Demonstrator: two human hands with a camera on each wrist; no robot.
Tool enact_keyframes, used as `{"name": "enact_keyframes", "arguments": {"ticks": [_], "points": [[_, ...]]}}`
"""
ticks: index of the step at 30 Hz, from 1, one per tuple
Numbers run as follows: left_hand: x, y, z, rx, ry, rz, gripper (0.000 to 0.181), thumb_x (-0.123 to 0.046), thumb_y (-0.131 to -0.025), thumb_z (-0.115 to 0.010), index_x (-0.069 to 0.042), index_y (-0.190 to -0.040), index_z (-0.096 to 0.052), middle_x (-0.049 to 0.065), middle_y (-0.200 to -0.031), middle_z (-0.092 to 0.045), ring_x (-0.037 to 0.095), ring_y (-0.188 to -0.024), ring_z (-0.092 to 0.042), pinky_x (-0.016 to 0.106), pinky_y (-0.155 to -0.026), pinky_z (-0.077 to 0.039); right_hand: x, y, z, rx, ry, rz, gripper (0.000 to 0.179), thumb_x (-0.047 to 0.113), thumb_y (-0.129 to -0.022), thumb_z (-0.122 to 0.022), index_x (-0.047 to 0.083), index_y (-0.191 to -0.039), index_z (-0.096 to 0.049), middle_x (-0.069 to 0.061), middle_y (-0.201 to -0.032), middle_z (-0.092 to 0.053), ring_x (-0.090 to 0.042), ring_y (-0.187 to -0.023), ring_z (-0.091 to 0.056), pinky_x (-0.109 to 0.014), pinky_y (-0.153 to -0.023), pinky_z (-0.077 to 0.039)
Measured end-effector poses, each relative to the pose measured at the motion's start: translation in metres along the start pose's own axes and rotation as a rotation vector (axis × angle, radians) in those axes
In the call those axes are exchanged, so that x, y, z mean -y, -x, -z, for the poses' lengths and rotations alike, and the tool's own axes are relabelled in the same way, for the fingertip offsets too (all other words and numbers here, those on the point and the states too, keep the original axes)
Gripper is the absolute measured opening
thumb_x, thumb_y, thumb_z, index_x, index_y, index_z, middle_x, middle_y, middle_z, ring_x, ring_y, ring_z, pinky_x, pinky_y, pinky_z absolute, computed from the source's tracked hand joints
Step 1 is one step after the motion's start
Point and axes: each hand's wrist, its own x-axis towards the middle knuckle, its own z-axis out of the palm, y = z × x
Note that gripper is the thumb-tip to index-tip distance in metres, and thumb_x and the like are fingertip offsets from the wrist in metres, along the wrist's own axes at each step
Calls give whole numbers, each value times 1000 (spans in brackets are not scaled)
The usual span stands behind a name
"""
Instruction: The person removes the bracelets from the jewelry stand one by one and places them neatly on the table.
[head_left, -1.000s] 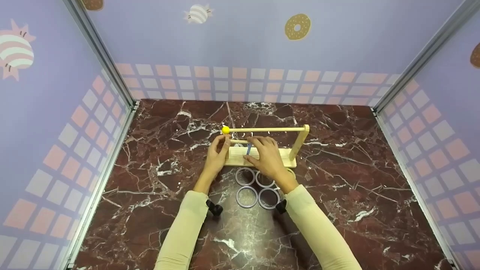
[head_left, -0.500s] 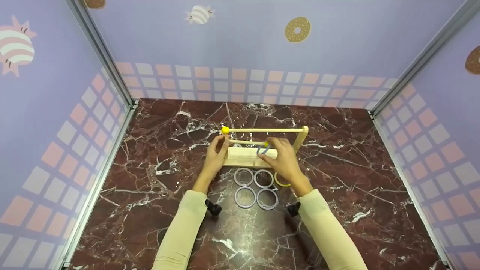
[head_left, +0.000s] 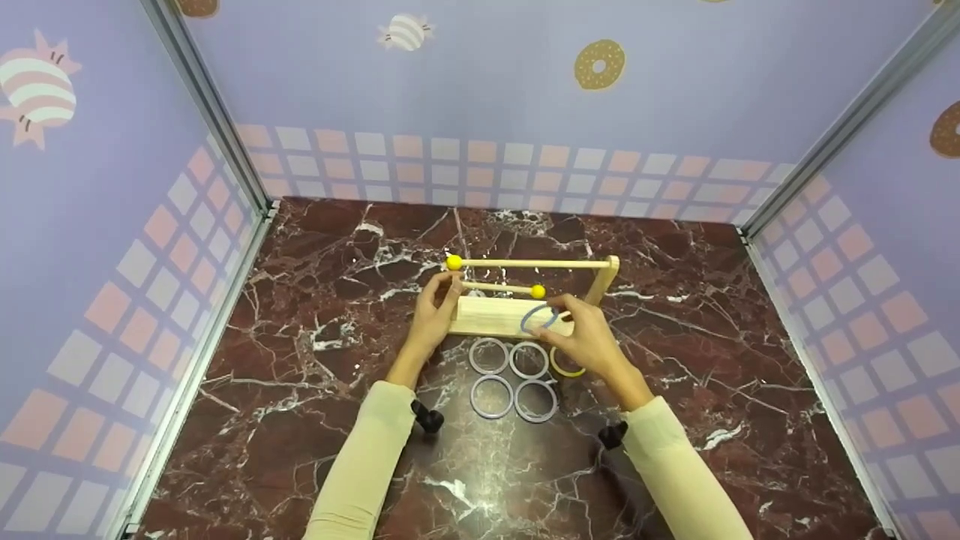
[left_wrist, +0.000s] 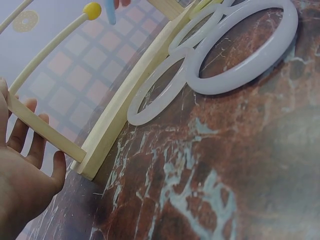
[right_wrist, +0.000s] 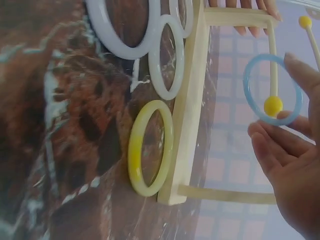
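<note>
My right hand (head_left: 592, 341) pinches a thin blue ring (right_wrist: 246, 85) between thumb and fingers. In the head view the ring hangs in front of the wooden stand (head_left: 487, 315), just below the yellow ball (head_left: 538, 291) that tips the stand's lower rod. Seen from the right wrist, the ring overlaps that ball and rod. At the stand's left end, my left hand (head_left: 436, 311) grips the short upright post (left_wrist: 45, 127), its fingers behind the wood. The longer upper rod (head_left: 532, 263) runs left from the tall right post and ends in another yellow ball (head_left: 454, 262).
Several pale rings (head_left: 492, 417) lie flat on the dark red marbled table (head_left: 337, 450) before the stand. A yellow ring (right_wrist: 134, 155) lies beside them, partly under the right hand in the head view. Patterned purple panels (head_left: 487, 90) enclose the back and sides.
My right hand has drawn the blue ring rightward along the lower rod, past its yellow ball, then down toward the front. The left hand keeps its place on the post.
</note>
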Motion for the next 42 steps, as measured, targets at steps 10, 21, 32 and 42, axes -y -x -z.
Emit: {"name": "enact_keyframes", "arguments": {"ticks": [10, 21, 32, 42], "points": [[-3, -3, -2, 21, 38, 0, 27, -13, -109, -62, 3, -131, -66, 11, -114, -69, 54, -117, -59, 28, -96, -50, -7, 31, 16, 59, -30, 11, 46, 31, -82, -95, 2, -109, -70, -16, -107, -75, -34, -97, -73, -55, -86, -60], [-1, -6, 0, 3, 25, -19, 29, -9, -109, -60, 8, -132, -64, 26, -118, -67, 46, -113, -62, 26, -96, -49, -18, 64, 25, 94, 4, -4, 50, 33, -78, -97, 1, -107, -72, -16, -104, -75, -32, -96, -72, -54, -86, -60], [-36, 6, -4, -1, 6, -30, 27, -5, -108, -59, 13, -129, -63, 22, -114, -69, 17, -103, -67, 28, -94, -51, -25, 91, 27, 118, 68, -18, 48, 34, -77, -98, 3, -105, -73, -6, -106, -74, -22, -94, -70, -45, -83, -59], [2, 0, 0, -4, 0, -9, 31, -8, -109, -60, 10, -133, -62, 19, -119, -68, 35, -110, -67, 27, -95, -50, -21, 102, 30, 182, 77, 25, 45, 39, -77, -97, 7, -100, -74, -6, -100, -73, -19, -92, -69, -43, -81, -59]]}}
